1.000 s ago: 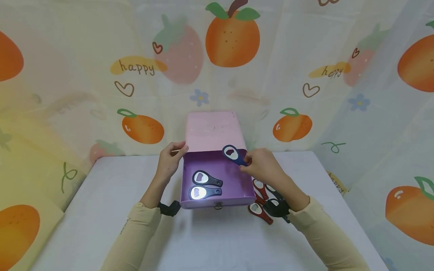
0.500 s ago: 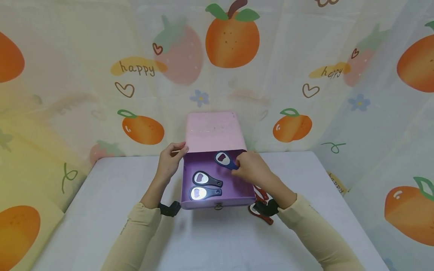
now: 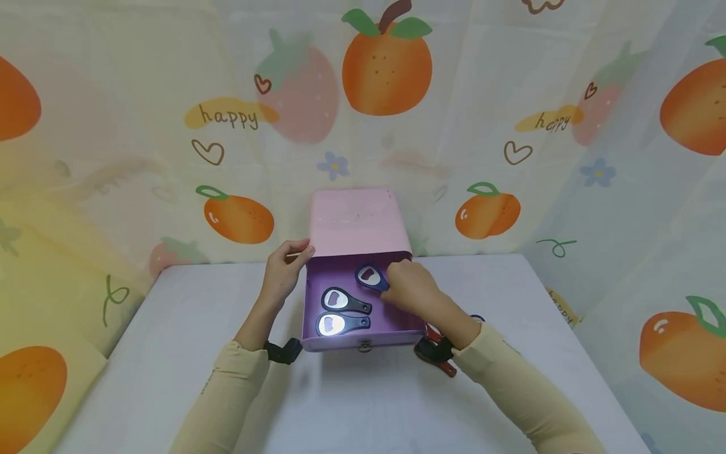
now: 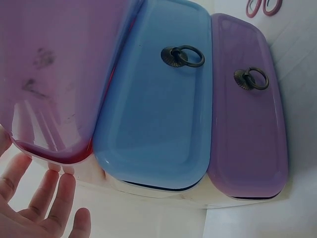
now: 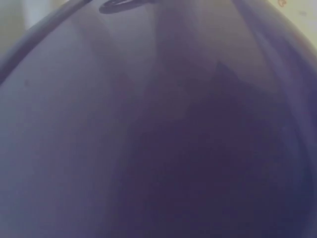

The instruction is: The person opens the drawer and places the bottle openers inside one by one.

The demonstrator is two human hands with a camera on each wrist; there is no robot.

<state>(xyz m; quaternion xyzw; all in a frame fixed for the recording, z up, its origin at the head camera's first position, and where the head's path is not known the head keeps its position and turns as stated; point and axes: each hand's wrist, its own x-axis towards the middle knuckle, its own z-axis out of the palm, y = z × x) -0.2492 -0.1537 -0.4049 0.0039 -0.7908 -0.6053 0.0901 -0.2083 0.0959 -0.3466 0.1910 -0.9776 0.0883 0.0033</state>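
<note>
Right hand, pinching a blue opener, had moved further into the purple drawer; left hand, loosely spread, touched the cabinet.

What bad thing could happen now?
The blue opener in the right hand might bump the dark openers. The wrist camera there might knock the red openers. With the drawer pulled out, the cabinet might tip if the left hand moved away.
</note>
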